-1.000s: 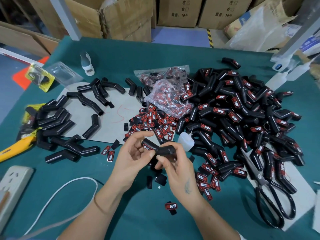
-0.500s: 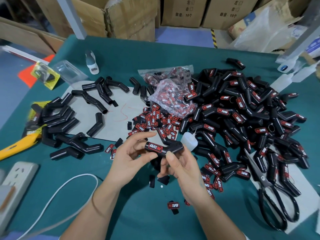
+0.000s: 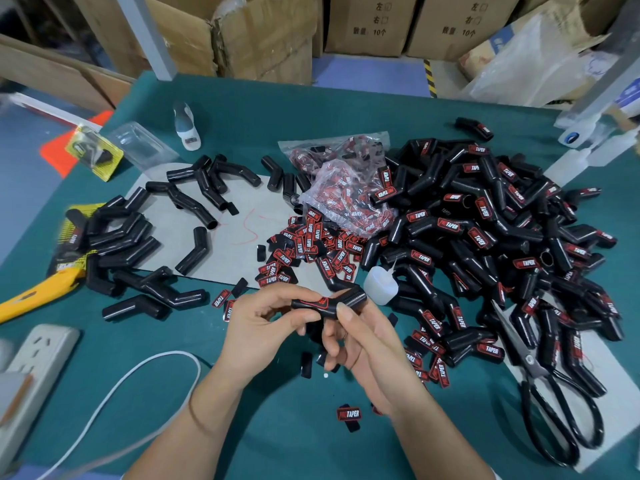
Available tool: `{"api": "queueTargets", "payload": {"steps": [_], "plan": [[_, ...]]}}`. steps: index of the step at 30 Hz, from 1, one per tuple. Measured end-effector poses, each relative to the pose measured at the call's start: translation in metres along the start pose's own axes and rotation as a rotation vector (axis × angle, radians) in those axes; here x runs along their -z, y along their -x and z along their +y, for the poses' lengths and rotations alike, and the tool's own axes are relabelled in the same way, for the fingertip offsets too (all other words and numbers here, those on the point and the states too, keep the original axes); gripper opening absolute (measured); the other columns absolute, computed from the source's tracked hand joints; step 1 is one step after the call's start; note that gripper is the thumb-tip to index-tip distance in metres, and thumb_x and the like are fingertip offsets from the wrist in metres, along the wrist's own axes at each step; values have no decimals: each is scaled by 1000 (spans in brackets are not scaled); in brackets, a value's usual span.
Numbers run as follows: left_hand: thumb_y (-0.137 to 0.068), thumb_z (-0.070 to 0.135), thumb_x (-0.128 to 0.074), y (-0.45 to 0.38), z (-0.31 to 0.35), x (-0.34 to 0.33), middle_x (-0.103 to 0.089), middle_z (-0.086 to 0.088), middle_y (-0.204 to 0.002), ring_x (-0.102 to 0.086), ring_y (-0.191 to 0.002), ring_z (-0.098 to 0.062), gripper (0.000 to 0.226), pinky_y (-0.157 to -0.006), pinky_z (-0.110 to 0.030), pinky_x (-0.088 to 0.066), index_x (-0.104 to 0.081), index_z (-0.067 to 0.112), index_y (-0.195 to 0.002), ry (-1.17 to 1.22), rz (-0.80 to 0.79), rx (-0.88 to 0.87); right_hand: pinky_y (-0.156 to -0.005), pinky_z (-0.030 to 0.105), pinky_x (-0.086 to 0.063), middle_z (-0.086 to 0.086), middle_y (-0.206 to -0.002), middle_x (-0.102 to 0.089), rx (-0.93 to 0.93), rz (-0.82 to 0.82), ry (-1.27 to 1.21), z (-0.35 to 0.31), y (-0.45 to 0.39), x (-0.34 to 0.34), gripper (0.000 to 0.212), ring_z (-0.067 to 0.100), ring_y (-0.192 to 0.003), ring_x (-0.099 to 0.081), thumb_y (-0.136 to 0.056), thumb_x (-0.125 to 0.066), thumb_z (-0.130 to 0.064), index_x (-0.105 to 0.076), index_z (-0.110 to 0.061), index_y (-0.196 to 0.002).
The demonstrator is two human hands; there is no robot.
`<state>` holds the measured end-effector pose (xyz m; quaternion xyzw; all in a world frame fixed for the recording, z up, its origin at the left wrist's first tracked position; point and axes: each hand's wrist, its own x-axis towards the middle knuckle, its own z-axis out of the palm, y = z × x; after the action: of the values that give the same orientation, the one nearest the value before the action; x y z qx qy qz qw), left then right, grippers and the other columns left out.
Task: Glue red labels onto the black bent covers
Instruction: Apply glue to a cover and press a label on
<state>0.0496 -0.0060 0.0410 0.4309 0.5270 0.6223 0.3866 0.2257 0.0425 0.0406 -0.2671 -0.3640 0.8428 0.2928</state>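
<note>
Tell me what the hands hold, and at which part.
Both hold one black bent cover: the left hand grips its labelled end, the right hand pinches near the bend and the other end.

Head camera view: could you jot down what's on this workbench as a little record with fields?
held item: black bent plastic cover with a red label on it
left hand: grips the cover's left end
right hand: holds its right end
labelled pile: right side
unlabelled covers: left side
loose red labels: centre
small white glue bottle: beside the held cover
black-handled scissors: right
</note>
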Motion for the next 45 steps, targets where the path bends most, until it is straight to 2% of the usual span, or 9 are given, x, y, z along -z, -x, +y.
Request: {"api": "queueTargets", "payload": {"steps": [13,19,28,31,34,37,40,42,45], "plan": [[-78,20,-80,1,2,-1,-75,-2,-78,-63,-48,-17,23,-58,-23,-55,-78,40,-90,12,27,-14,-64,29,-57,5,-88,-62,-22,7,-44,1,-1,-1,41,13,-70,-59,-94,-76,-42,-65,-13,-119],[-77,19,-79,1,1,0,-75,4,-78,-63,-48,-16,20,-59,-22,-54,-81,38,-85,-19,49,-49,-66,29,-58,4,-88,-62,-7,-10,8,2,-1,0,27,13,-72,-59,-100,-69,-37,-68,-19,-121],[-82,11,-76,-1,-4,7,-79,5,-83,-64,-56,-10,28,-62,-19,-54,-85,35,-93,27,-48,-75,-64,33,-59,5,-86,-61,74,-7,106,-3,1,-2,27,15,-69,-56,-99,-67,-29,-59,-11,-117],[-89,24,-77,-2,-9,13,-75,9,-79,-58,-57,-8,20,-56,-15,-47,-84,37,-102,86,-64,-67,-63,34,-59,1,-75,-56,195,24,258,-5,4,-9,19,15,-61,-53,-97,-69,-24,-60,-15,-112],[-96,48,-71,-4,-11,17,-78,7,-91,-61,-67,-12,25,-56,-17,-46,-81,35,-114,167,20,-100,-60,38,-59,-9,-72,-59,326,100,371,-4,14,-11,18,17,-57,-60,-95,-71,-26,-62,-32,-111],[-99,47,-68,-12,-11,24,-79,1,-102,-62,-75,-11,25,-61,-20,-45,-80,29,-112,283,182,-64,-57,46,-59,-12,-88,-65,673,228,486,-12,19,-6,26,16,-59,-67,-99,-71,-35,-57,-39,-121],[-106,32,-60,-24,-14,32,-76,3,-95,-56,-70,-9,17,-57,-18,-41,-77,28,-106,187,365,-47,-61,55,-55,-9,-109,-60,969,521,635,-31,18,17,30,38,-74,-66,-100,-68,-36,-54,-41,-126],[-105,19,-59,-30,-16,38,-76,6,-95,-57,-75,-9,20,-61,-20,-46,-75,29,-107,50,479,-59,-75,52,-57,-20,-116,-59,916,762,776,-48,18,41,30,34,-90,-67,-100,-66,-42,-53,-47,-125],[-101,9,-62,-34,-20,53,-76,8,-108,-64,-96,-10,29,-85,-27,-52,-73,35,-108,-208,545,-64,-96,26,-46,-30,-118,-56,657,892,1140,-66,14,80,31,21,-112,-60,-101,-59,-41,-55,-43,-131]]}}
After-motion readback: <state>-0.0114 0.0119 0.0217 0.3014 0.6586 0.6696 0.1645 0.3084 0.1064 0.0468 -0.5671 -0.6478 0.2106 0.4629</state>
